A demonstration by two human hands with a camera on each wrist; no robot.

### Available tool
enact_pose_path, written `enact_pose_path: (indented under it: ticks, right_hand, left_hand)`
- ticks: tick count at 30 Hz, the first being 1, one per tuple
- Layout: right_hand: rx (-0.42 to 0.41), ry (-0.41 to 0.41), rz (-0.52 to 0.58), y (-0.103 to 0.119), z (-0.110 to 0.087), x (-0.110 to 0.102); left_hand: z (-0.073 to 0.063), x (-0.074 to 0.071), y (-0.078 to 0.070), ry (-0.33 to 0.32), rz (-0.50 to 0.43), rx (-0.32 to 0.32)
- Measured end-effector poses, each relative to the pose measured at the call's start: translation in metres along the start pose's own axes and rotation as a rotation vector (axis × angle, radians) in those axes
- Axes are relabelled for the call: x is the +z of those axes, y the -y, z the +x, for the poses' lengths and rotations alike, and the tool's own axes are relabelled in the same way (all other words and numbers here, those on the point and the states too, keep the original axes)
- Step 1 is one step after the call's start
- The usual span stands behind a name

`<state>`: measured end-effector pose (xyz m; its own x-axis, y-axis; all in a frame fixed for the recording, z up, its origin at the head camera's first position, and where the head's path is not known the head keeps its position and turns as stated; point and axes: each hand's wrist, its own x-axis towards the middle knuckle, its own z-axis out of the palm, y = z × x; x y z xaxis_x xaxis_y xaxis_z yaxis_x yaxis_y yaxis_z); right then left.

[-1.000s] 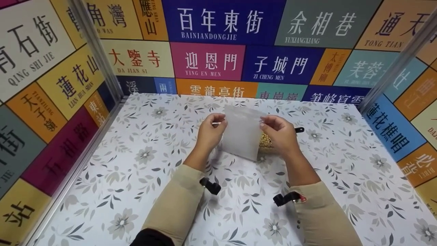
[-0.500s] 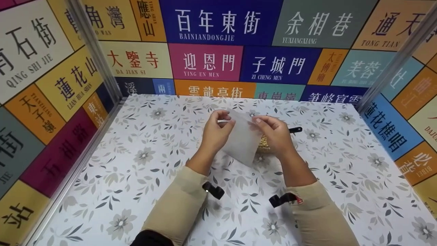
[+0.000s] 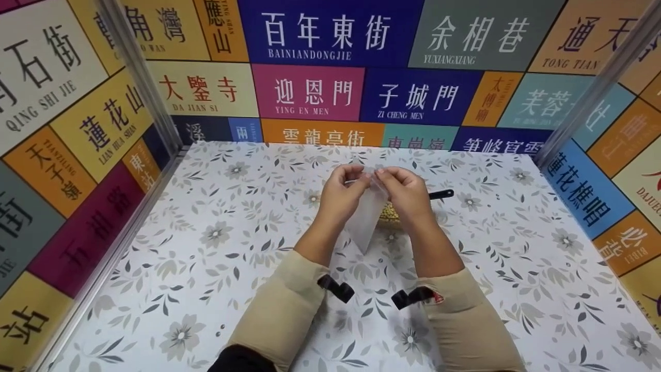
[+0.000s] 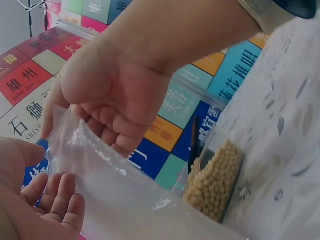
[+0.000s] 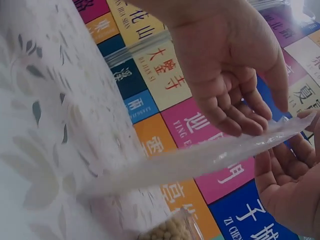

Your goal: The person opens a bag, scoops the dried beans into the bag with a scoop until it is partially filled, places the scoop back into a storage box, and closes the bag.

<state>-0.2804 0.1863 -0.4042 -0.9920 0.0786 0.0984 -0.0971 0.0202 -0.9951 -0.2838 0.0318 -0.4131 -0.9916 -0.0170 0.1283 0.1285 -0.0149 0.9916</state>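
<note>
A translucent plastic bag (image 3: 365, 214) hangs between my two hands above the table, its lower corner pointing down. My left hand (image 3: 342, 194) pinches its upper edge on the left side. Close beside it, my right hand (image 3: 405, 191) pinches the same edge, thumb and forefinger almost meeting the left ones. In the left wrist view the bag's shiny edge (image 4: 120, 167) runs down from the fingertips. Behind the right hand stands a clear container of pale yellow beans (image 4: 215, 182), like soybeans, partly hidden in the head view. A black handle (image 3: 442, 194) sticks out of it.
A white tablecloth (image 3: 206, 294) with grey flowers and leaves covers the table. Panels printed with street names (image 3: 310, 93) rise at the back and both sides, joined by metal posts (image 3: 147, 77). Black wrist cameras (image 3: 338, 289) sit at both sleeves.
Both hands have drawn together, bringing the bag's upper edge from spread flat to narrow and folded. The bag has turned more edge-on. The bean container has stayed in place.
</note>
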Motion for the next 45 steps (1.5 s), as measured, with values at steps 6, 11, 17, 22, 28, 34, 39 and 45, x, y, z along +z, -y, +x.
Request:
enact_pose_path:
  ticks: [6, 11, 17, 22, 28, 34, 39, 45]
  right_hand:
    - [0.005, -0.053, 0.064, 0.002, 0.002, 0.009]
    - [0.000, -0.032, 0.082, 0.001, 0.002, 0.008]
    - [0.029, 0.000, 0.062, 0.001, 0.002, 0.006]
    - [0.044, 0.030, 0.043, 0.002, 0.001, 0.005]
    - [0.049, 0.035, 0.029, 0.002, 0.001, 0.007]
    - [0.042, 0.050, 0.005, 0.000, 0.001, 0.008]
    - [0.064, 0.061, -0.036, -0.002, 0.001, 0.007]
    - [0.084, 0.063, -0.085, -0.002, 0.002, 0.005]
  left_hand:
    - [0.001, 0.006, -0.001, -0.015, -0.065, -0.028]
    - [0.002, 0.005, 0.003, 0.002, -0.083, -0.026]
    - [0.002, 0.002, 0.002, 0.032, -0.085, -0.047]
    - [0.001, 0.001, 0.001, 0.028, -0.073, -0.057]
    - [0.000, 0.000, -0.002, 0.028, -0.054, -0.059]
    - [-0.003, -0.003, -0.004, 0.070, -0.015, -0.083]
    - [-0.003, -0.005, -0.004, 0.081, 0.012, -0.079]
    - [-0.001, -0.008, 0.000, 0.079, 0.072, -0.069]
